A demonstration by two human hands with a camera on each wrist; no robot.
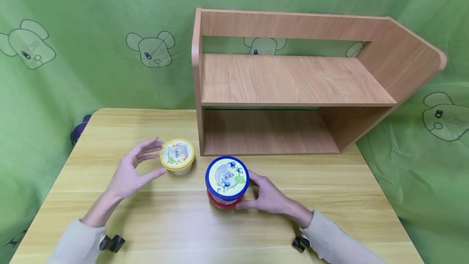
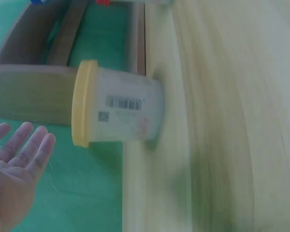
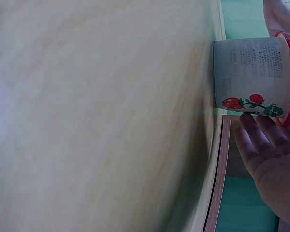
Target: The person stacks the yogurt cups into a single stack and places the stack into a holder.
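Note:
A blue-lidded tub (image 1: pixel 227 177) with blueberries on its lid stands on top of a red-lidded tub (image 3: pixel 251 77) printed with strawberries. My right hand (image 1: pixel 269 194) is at the right side of this stack, thumb at the red rim and fingers beside the blue lid. Seen from the right wrist, its fingers (image 3: pixel 267 140) are fairly straight, tips right at the strawberry tub's wall. A smaller yellow-lidded tub (image 1: pixel 178 156) sits upright further left. Beside it, my left hand (image 1: pixel 130 170) is spread, thumb and fingers apart, with nothing between them.
A two-tier wooden shelf (image 1: pixel 293 78) stands at the back right, its left panel just behind the yellow-lidded tub. Green cloth (image 1: pixel 102 52) with bear-head drawings hangs round the wooden table (image 1: pixel 176 231). Black wrist bands (image 1: pixel 111 243) are on both sleeves.

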